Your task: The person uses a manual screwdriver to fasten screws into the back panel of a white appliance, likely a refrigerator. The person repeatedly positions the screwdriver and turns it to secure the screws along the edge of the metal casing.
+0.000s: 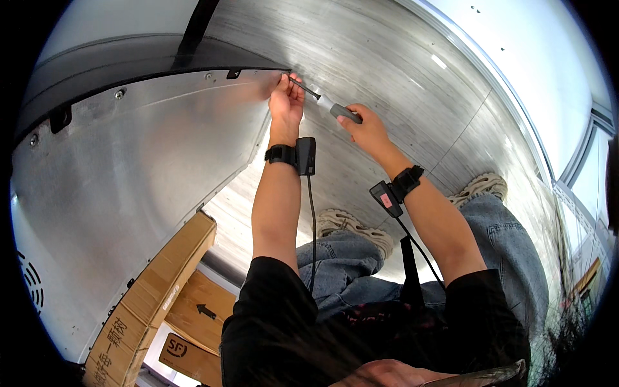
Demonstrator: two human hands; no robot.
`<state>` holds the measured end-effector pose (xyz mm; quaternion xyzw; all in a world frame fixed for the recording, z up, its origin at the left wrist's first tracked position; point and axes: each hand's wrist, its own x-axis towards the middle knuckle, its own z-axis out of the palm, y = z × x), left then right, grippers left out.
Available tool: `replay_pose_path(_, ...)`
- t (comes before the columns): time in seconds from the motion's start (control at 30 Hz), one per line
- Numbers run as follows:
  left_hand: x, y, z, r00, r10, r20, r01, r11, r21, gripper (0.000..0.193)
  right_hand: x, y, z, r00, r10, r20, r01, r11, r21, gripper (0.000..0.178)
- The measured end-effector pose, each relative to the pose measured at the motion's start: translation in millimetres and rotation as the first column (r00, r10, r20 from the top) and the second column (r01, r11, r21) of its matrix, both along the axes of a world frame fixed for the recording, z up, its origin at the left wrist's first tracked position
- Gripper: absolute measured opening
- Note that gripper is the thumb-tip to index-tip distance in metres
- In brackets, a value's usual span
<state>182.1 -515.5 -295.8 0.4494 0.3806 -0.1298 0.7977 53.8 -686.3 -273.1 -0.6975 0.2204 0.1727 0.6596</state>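
A screwdriver point(328, 105) with a grey and white handle and a thin dark shaft slants toward the far corner of a silver metal panel point(161, 148). My right hand point(367, 131) grips its handle from the right. At the panel's corner, my left hand point(287, 103) has its fingers curled and pinched around the tip end of the shaft. Those fingers hide the tip and whatever it meets. Several screws, one of them a round-headed screw point(119, 94), sit along the panel's far edge, near dark notches.
A tall cardboard box point(138, 303) leans by the panel's near edge, with another brown carton point(203, 303) beside it. Pale wood-look floor point(387, 58) lies ahead. My shoes point(354, 229) stand below my arms. A white wall or door point(535, 77) runs along the right.
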Motion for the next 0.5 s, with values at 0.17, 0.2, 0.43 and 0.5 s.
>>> replay_pose_path(0.17,2,-3,3,1.0,0.004,-0.014,-0.004,1.0,-0.001,0.013,1,0,6,1.0,-0.012,-0.02,0.012,1.0,-0.006,0.036)
replay_pose_path(0.2,2,-4,2,1.0,0.018,-0.02,-0.018,1.0,-0.008,0.014,0,1,1,1.0,-0.022,0.017,0.022,0.999,-0.043,0.037)
replay_pose_path(0.43,1,-10,6,0.998,0.055,-0.01,-0.056,0.993,-0.102,0.019,-1,3,-10,0.989,-0.137,-0.05,0.133,0.987,-0.089,0.046)
replay_pose_path(0.5,1,-10,6,0.999,0.052,-0.011,-0.053,0.99,-0.133,0.02,-6,0,-13,0.956,-0.256,-0.141,0.278,0.947,0.16,0.047)
